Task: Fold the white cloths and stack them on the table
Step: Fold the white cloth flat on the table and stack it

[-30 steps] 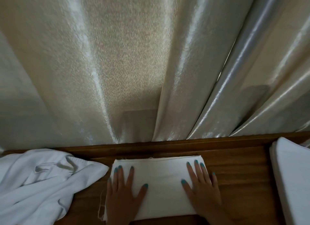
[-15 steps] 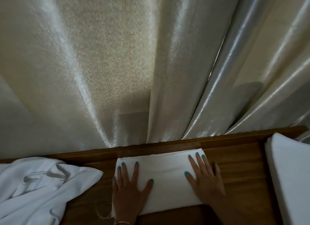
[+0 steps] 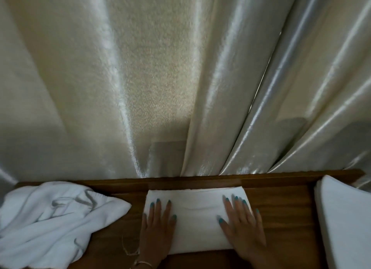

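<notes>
A folded white cloth [image 3: 195, 218] lies flat on the wooden table [image 3: 281, 212], close to its far edge. My left hand [image 3: 157, 230] presses on the cloth's left part with straight, spread fingers. My right hand [image 3: 244, 226] lies flat on its right part, the little finger reaching onto the wood. A loose thread hangs from the cloth's left edge. A crumpled heap of white cloths [image 3: 52, 222] sits at the left. A neat stack of folded white cloths [image 3: 345, 220] stands at the right.
Shiny cream curtains [image 3: 160, 78] hang right behind the table's raised back edge [image 3: 200, 180]. Bare wood shows between the folded cloth and the stack at the right, and a narrower strip toward the heap at the left.
My view has tilted up and shifted, so the table sits lower in frame. Both hands stay flat on the folded cloth, sliding slightly along it.
</notes>
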The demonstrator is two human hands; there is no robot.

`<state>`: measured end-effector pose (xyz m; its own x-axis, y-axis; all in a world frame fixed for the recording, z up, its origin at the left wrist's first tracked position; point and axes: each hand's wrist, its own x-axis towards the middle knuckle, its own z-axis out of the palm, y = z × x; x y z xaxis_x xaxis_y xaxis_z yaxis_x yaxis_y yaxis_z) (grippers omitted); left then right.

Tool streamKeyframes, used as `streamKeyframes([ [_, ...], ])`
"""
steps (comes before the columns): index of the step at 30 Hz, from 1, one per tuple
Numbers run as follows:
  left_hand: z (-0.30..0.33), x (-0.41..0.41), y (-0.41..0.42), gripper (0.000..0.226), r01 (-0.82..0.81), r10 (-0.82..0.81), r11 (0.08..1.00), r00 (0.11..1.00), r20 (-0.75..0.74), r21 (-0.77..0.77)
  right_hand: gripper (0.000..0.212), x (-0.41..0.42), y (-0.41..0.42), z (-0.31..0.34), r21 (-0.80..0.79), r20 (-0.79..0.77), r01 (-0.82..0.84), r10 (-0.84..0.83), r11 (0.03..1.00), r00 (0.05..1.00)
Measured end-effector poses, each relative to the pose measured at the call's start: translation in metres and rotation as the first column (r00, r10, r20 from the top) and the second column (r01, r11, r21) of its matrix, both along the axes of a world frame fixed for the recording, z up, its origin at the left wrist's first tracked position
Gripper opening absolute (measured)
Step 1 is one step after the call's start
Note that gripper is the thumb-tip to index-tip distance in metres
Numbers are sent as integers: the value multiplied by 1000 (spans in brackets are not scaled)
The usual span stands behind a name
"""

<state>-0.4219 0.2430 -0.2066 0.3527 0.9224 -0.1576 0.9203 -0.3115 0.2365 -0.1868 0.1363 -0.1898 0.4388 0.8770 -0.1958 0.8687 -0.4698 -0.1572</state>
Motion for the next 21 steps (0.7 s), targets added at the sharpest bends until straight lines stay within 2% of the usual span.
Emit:
streamKeyframes([
  [4, 28, -5, -20, 61, 8, -8, 999, 1000, 10, 32, 65, -26, 1, 26, 35, -73, -58, 60, 998, 996],
  [13, 117, -50, -73, 64, -90, 74, 982, 992, 97, 165, 66, -77, -13, 102, 115, 7, -206, 207, 972, 978],
  [17, 142, -77, -82, 64, -96, 83, 973, 994, 71, 211, 70, -104, -17, 122, 152, 17, -246, 246, 957, 969],
  [21, 152, -103, -77, 64, -117, 92, 969, 989, 119, 219, 70, -135, -12, 136, 140, 36, -284, 281, 949, 959],
])
